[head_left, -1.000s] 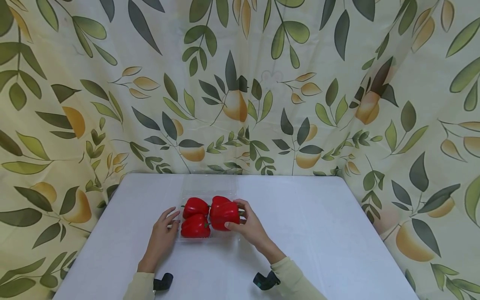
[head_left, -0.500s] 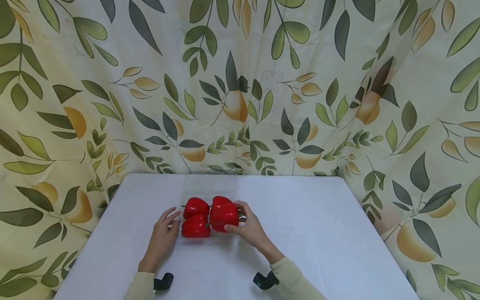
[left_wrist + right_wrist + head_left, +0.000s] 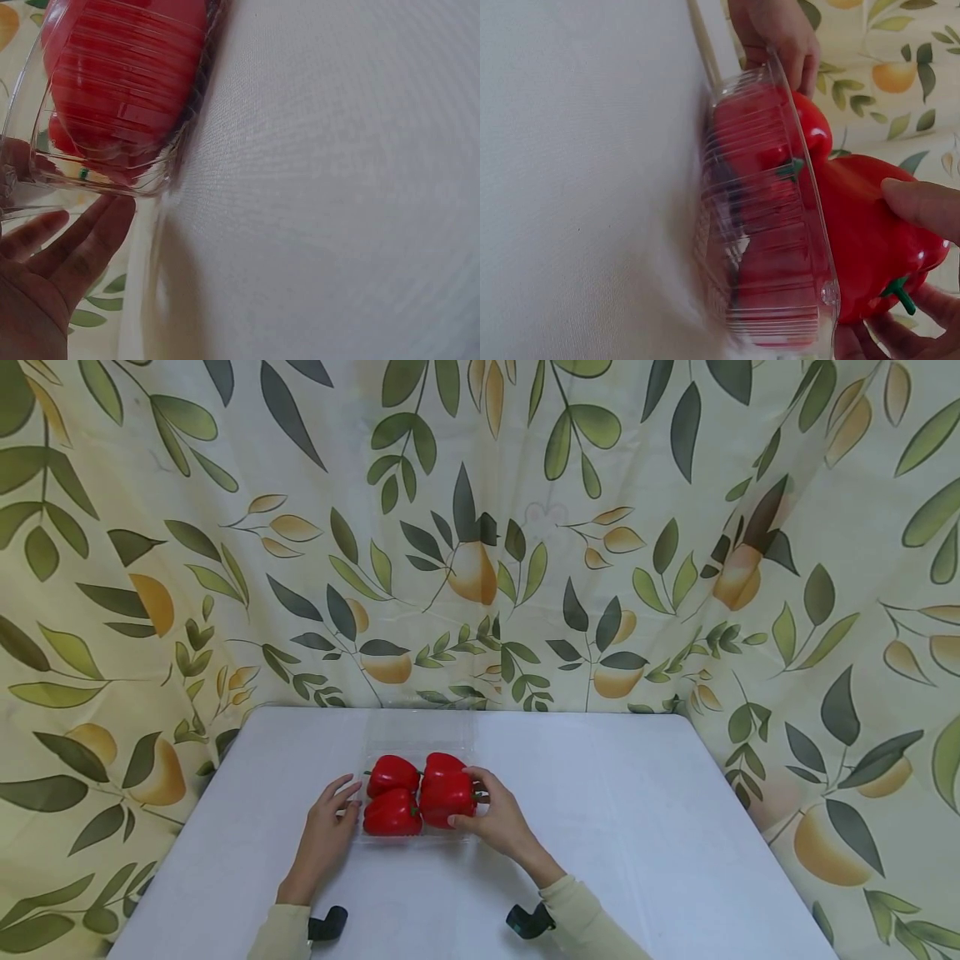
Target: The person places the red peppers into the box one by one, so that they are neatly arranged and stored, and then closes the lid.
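My right hand (image 3: 504, 820) grips a red bell pepper (image 3: 447, 800) with a green stem, thumb at the near side and fingers at the far side. In the right wrist view this bell pepper (image 3: 870, 232) sits partly above the rim of a clear plastic clamshell container (image 3: 823, 232). Two more red peppers, a far one (image 3: 393, 774) and a near one (image 3: 392, 813), lie in its left half. Another red pepper (image 3: 442, 763) shows behind the held one. Fingers of my left hand (image 3: 324, 831) extend against the container's left side; the left wrist view shows the fingertips touching its wall (image 3: 161, 176).
The container's transparent lid (image 3: 420, 731) lies folded back toward the far table edge. A white table (image 3: 637, 827) bears everything. Behind it hangs a leaf-and-fruit patterned curtain (image 3: 525, 635). Black wrist cameras sit at the left wrist (image 3: 327, 924) and right wrist (image 3: 529, 922).
My right hand has moved slightly down and left with the bell pepper, which sits a little lower and nearer the left peppers. The left hand has stayed put at the container.
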`<act>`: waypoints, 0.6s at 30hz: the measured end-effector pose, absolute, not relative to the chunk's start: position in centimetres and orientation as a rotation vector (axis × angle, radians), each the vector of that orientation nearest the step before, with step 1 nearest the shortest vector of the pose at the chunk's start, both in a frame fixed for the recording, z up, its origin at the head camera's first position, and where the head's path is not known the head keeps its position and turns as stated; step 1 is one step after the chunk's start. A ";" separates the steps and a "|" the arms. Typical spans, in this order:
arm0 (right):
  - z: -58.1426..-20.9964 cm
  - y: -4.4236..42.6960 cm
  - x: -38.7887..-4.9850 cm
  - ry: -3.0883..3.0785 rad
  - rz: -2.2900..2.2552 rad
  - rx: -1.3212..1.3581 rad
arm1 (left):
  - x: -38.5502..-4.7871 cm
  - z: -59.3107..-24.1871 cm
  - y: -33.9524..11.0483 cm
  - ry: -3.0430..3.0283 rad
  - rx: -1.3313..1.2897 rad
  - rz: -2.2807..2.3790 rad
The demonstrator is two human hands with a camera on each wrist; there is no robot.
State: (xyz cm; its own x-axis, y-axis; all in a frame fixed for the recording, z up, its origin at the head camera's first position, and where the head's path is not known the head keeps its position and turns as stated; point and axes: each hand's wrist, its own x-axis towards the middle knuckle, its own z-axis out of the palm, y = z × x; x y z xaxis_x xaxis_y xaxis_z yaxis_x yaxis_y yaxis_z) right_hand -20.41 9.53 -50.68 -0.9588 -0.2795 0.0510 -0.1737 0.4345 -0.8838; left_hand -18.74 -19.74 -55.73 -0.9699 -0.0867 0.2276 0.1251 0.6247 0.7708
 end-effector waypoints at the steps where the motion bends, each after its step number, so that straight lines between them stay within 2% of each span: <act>1: -50.7 9.5 -20.4 2.574 -1.561 -0.405 | -18.7 -55.7 -19.7 -2.608 -0.031 -1.262; 10: -51.0 9.4 -20.4 2.623 -1.489 -0.392 | -18.8 -55.8 -19.7 -2.595 -0.054 -1.238; 18: -51.2 9.6 -20.5 2.636 -1.475 -0.486 | -18.8 -55.9 -19.7 -2.604 -0.039 -1.234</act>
